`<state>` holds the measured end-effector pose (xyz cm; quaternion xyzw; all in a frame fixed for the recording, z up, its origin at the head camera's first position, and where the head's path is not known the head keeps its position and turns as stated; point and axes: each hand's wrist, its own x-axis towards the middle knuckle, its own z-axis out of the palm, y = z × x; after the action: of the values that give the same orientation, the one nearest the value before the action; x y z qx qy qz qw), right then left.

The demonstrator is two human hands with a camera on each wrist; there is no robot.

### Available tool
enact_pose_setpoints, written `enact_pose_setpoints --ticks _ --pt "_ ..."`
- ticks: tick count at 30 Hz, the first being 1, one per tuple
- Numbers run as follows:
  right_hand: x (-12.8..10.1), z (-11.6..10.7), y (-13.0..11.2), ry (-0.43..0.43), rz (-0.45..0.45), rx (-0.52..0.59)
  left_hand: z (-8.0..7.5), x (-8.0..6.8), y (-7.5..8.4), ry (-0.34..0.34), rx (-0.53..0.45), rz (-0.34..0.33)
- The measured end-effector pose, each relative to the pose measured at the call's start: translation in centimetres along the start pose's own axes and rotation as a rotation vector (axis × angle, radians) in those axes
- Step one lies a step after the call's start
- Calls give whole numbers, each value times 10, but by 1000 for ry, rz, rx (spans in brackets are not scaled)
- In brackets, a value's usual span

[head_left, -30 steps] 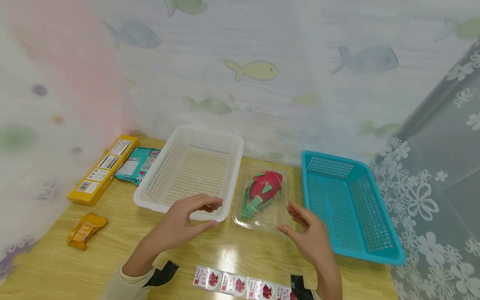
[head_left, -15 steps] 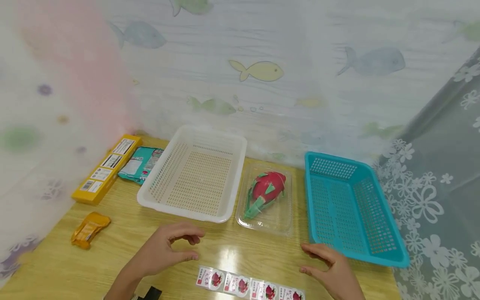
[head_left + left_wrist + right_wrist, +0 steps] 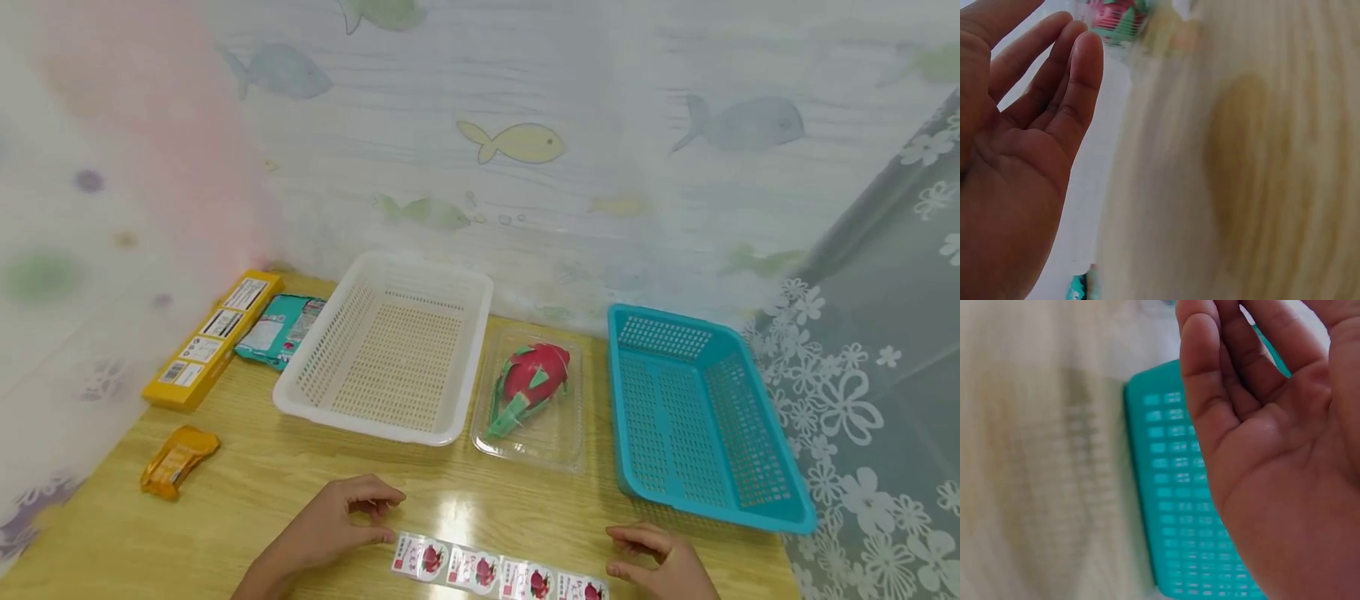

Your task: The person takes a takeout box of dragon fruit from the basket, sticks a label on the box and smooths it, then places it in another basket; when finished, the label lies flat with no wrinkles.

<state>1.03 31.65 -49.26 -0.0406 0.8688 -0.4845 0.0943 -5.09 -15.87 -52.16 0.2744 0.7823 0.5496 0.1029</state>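
A strip of dragon-fruit stickers [image 3: 495,573] lies along the table's near edge. My left hand [image 3: 386,515] hovers at the strip's left end with loosely curled fingers; I cannot tell whether it touches. In the left wrist view the left hand's palm [image 3: 1022,156] is bare and the fingers nearly straight. My right hand [image 3: 617,552] rests near the strip's right end, relaxed and holding nothing; its empty palm [image 3: 1260,425] shows in the right wrist view. A red and green dragon fruit [image 3: 531,379] lies in a clear plastic box [image 3: 558,446] beyond the strip.
A white basket [image 3: 390,358] sits left of the fruit box and a blue basket [image 3: 697,417] sits right of it. At the far left lie a yellow box [image 3: 202,337], a teal packet [image 3: 281,329] and an orange packet [image 3: 176,460]. Curtains enclose the wooden table [image 3: 247,475].
Both hands have drawn back from either side of the fruit box toward the near edge, and now sit at the two ends of the sticker strip.
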Motion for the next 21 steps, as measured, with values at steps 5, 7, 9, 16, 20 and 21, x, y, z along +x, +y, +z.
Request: enact_pose_setpoints --ticks 5,7,9,16,20,21 --pt "2 5 9 -15 29 -62 3 0 -7 12 39 -1" --pt "2 6 10 -43 69 -73 5 -1 -8 10 59 -13" --pt "3 8 12 -57 85 -73 8 -3 -9 10 85 -28" --pt "5 19 18 -30 51 -103 14 -3 -7 16 178 -67" --pt "5 21 19 -62 78 -112 15 -4 -6 -10 202 -81" --pt "5 21 19 -74 90 -109 15 -4 -6 -16 205 -87"
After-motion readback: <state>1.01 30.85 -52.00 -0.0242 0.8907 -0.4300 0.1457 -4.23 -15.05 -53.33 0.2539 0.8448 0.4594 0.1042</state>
